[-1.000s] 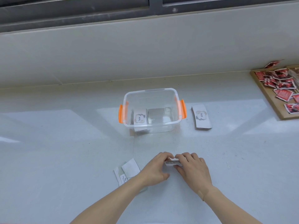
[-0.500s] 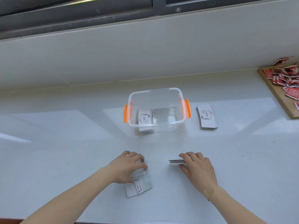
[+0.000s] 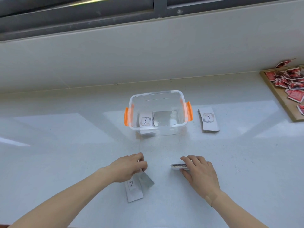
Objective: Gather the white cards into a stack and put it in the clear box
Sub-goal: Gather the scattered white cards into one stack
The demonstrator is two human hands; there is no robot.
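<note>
Nearest us, close to the front edge of the pale glossy bench (image 3: 65,153), our left hand (image 3: 127,167) pinches the upper end of one loose white paper card (image 3: 146,180), lifting it off a second printed white card (image 3: 133,190) that lies flat beneath it; the fingers are closed on that card's corner, not clenched. Just right of it, apart from the loose cards, our right hand (image 3: 199,170) grips the small squared stack of white cards (image 3: 178,166) by its right end, fingers on top and thumb in front, the stack resting on the bench surface.

Further back, at the middle of the bench, stands the clear plastic box with orange side latches (image 3: 186,112), open; one white card printed "love" (image 3: 145,120) leans inside near its left wall. To the box's right, near but not touching, lies a curved pile of white "love" cards (image 3: 208,119) on the bench. At the far right edge sits a wooden tray (image 3: 279,99) of red packets (image 3: 294,83).

We judge the gathering only partly done. The risks: the thin card could slip from a corner pinch, or drag its neighbour askew; the held stack may fan out if we loosen while adding; the curved pile could spring apart when squared; and the box's leaning card may block a flat drop.
</note>
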